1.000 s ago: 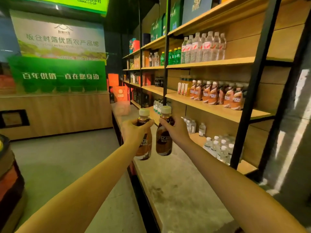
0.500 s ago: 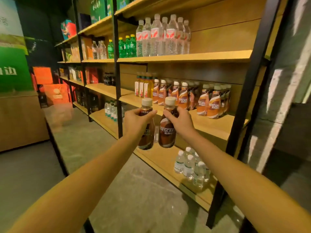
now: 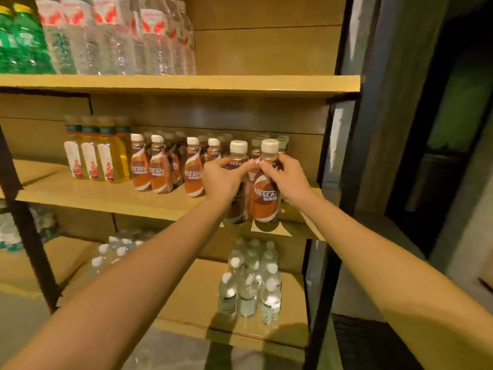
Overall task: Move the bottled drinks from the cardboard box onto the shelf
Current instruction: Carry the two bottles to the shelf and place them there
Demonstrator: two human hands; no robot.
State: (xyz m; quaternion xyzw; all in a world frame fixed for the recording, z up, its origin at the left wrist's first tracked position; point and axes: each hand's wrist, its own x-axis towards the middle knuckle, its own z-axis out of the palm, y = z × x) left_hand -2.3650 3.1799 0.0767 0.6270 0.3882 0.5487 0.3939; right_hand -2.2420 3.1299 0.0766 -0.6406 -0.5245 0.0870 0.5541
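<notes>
Two brown coffee bottles with white caps are in my hands at the right end of the middle wooden shelf. My left hand grips the left bottle by its neck. My right hand grips the right bottle, whose base is at the shelf's front edge. Whether the bases touch the board I cannot tell. A row of matching coffee bottles stands on the same shelf, to the left and behind. The cardboard box is out of view.
Yellow drink bottles stand at the left of the middle shelf. Clear water bottles and green bottles fill the shelf above. Small water bottles stand on the lowest shelf. Black metal uprights frame the shelving; a grey wall lies right.
My view swung right and moved close to the shelves. Both hands carried their bottles forward from mid-air to the right end of the middle shelf.
</notes>
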